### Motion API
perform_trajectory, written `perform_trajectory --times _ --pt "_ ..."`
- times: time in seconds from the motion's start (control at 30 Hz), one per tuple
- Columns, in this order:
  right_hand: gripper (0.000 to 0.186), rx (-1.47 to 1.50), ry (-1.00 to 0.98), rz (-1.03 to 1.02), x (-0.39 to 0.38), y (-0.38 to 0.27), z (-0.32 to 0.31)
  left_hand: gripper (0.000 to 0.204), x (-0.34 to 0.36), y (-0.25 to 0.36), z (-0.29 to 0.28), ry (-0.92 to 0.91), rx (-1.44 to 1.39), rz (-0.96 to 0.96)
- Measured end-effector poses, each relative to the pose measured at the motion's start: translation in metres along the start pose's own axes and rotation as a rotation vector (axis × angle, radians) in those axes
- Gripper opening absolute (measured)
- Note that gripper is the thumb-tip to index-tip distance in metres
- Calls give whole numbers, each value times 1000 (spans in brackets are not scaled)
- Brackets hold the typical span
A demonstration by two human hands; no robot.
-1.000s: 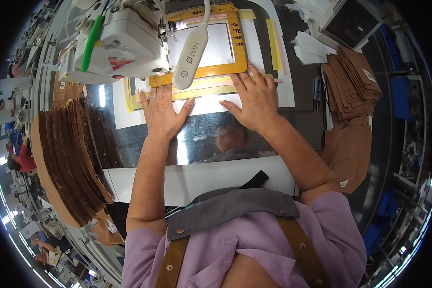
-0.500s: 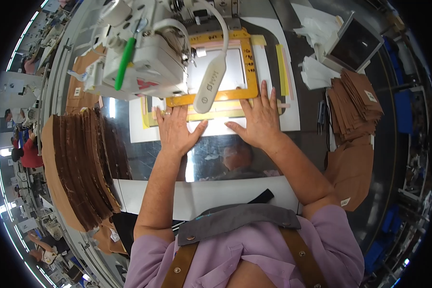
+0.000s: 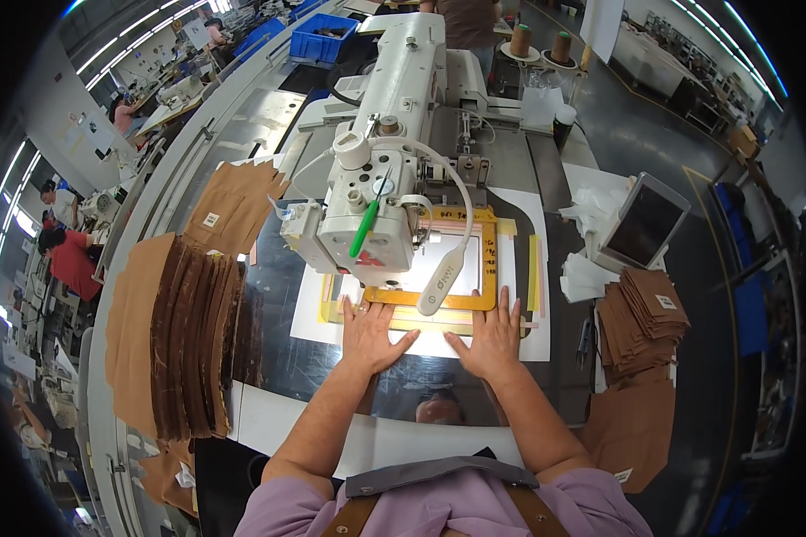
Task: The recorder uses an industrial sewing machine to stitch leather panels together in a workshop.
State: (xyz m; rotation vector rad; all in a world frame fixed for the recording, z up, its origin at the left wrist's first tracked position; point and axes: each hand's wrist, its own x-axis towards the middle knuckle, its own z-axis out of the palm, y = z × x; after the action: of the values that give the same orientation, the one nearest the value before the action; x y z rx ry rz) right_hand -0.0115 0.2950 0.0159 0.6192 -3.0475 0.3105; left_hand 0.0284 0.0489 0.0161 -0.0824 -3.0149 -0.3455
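Observation:
Both my hands lie flat at the near edge of a yellow clamp frame (image 3: 485, 268) under the head of a white industrial sewing machine (image 3: 376, 192). My left hand (image 3: 372, 338), fingers spread, touches the frame's near left side. Its fingertips reach close under the machine head. My right hand (image 3: 494, 340) rests by the near right corner, fingers stretched forward. Neither holds anything. Beneath them is a white sheet (image 3: 533, 345) with yellow and pink tape strips. A white wand-shaped lamp (image 3: 443, 279) on a curved cable hangs over the frame and hides part of it.
To the left stands a thick stack of brown leather-like pieces (image 3: 143, 331), with more flat brown pieces (image 3: 233, 206) behind it. On the right are a screen (image 3: 645, 224), another brown pile (image 3: 640, 313) and small snips (image 3: 584, 345). A green-handled tool (image 3: 364, 229) is on the machine head.
The view has tilted up, so more of the machine and the room behind shows. My hands keep their flat place at the frame's near edge.

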Motion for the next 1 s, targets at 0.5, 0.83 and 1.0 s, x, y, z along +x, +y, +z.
perform_trajectory --times 0.5,0.83,1.0 --pt "105 -46 3 174 -11 9 6 87 -21 -16 2 229 54 -348" --pt "74 86 8 -161 -118 37 0 35 -119 -140 -205 742 226 -397" --pt "67 78 96 -247 -131 40 9 36 -170 -245 -281 635 217 -859"
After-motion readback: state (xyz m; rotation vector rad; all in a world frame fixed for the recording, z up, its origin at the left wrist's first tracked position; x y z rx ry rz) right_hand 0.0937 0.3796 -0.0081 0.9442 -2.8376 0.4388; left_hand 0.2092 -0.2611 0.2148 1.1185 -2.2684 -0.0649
